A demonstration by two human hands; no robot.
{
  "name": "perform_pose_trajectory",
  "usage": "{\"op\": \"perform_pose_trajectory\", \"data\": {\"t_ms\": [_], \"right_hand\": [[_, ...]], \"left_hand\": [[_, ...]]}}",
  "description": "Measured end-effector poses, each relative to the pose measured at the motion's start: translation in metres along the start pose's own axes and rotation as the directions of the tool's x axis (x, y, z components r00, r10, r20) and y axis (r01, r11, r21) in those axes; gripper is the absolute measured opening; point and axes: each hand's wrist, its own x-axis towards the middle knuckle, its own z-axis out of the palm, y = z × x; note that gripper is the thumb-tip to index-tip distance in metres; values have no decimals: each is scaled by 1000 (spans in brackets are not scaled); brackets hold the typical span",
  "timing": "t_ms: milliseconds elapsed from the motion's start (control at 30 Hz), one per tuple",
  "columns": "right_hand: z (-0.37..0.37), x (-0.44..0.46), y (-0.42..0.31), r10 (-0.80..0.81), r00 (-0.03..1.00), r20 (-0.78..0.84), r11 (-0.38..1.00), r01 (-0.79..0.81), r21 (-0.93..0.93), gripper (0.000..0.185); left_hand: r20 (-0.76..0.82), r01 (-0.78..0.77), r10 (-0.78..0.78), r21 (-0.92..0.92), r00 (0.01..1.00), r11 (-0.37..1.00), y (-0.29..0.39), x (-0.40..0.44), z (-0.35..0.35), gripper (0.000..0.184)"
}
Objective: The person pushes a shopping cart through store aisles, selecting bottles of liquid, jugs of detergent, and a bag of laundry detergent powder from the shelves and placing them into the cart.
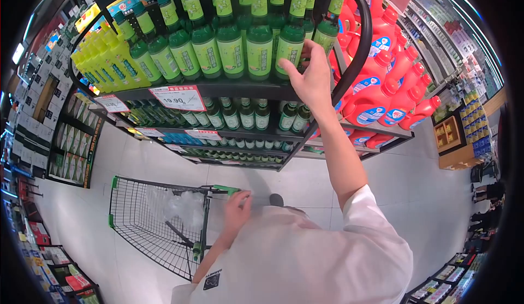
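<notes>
On the top shelf (218,84), my right hand (314,75) closes round a green bottle (289,47) with a teal cap and pale green label. The thumb lies on its front, and the fingers are partly hidden behind it. The bottle stands upright in a row of similar bottles (232,53). Lower down, my left hand (237,210) is curled beside the green handle end (226,189) of a wire shopping cart (147,238). Whether those fingers grip the handle is hidden. Clear plastic packaging (183,208) lies in the cart.
Yellow-green bottles (109,58) fill the shelf's left end, above a price tag (177,97). A black curved rail (364,31) borders its right end. Beyond it stand red detergent jugs (371,105). More green bottles (245,115) line the lower shelf. Pale tiled floor (311,186) lies below.
</notes>
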Motion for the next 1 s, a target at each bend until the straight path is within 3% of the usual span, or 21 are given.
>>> {"op": "perform_pose_trajectory", "data": {"t_ms": [167, 333, 467, 533, 633, 700, 767, 833, 900, 1000], "right_hand": [[10, -7, -8, 82, 997, 10, 972, -78, -221, 62], [15, -7, -9, 140, 990, -10, 959, -138, -247, 61], [15, -11, -6, 91, 994, -58, 983, -99, -152, 56], [12, -10, -9, 101, 993, -62, 988, -107, -115, 56], [10, -14, -12, 101, 986, -130, 995, -101, 9, 54], [5, -16, -12, 81, 984, -159, 996, -85, -20, 51], [-6, -19, -25, 116, 984, -138, 990, -102, 101, 48], [-16, -23, -48, 71, 988, -136, 963, -32, 268, 49], [-20, -31, -70, 77, 993, -93, 926, -36, 376, 50], [-32, -53, -103, 56, 992, 115, 925, -95, 368, 55]], "left_hand": [[28, 25, -26, 30, 999, 999, 3, -9, -7, 16], [16, 75, -74, -40, 997, 996, 6, -15, -9, 14], [-7, 42, -42, -8, 999, 999, 8, -17, -13, 13], [48, 130, -128, -33, 991, 991, 13, -16, -17, 12], [70, 168, -162, -81, 984, 982, 23, -12, -22, 14], [66, 173, -167, -113, 984, 978, 34, -4, -28, 14], [61, 178, -170, -145, 984, 973, 52, 10, -35, 15], [40, 38, -30, -207, 999, 978, 80, 35, -48, 17], [48, -8, 21, -261, 999, 965, 118, 63, -66, 27], [-88, -227, 209, -332, 974, 916, 165, 97, -92, 50]]}}
